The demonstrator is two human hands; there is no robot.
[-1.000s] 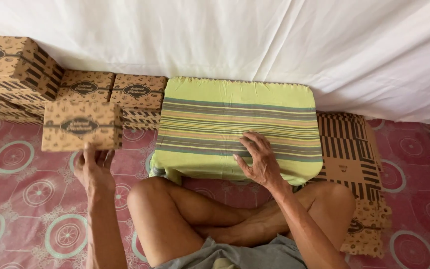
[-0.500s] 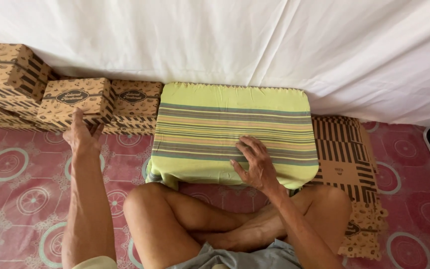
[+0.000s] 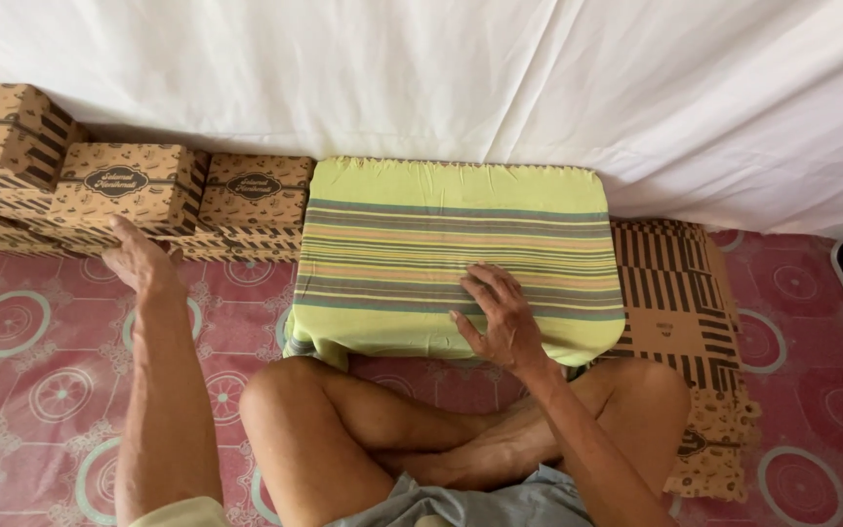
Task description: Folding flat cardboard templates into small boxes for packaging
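a person sits cross-legged on a red patterned floor (image 3: 12,390), seen from above. the left hand (image 3: 143,263) is open with fingers spread, holding nothing, reaching toward the nearest of three brown printed cardboard boxes (image 3: 129,190) lined up against a white sheet (image 3: 461,78). the right hand (image 3: 500,317) lies open and flat on a low table covered by one yellow-green striped cloth (image 3: 421,234). one flattened cardboard sheet (image 3: 680,312) lies on the floor just right of the table.

Three brown patterned boxes (image 3: 129,185) stand assembled in clear view at the left. One striped green cloth (image 3: 451,254) and one flattened carton (image 3: 680,312) lie nearby.
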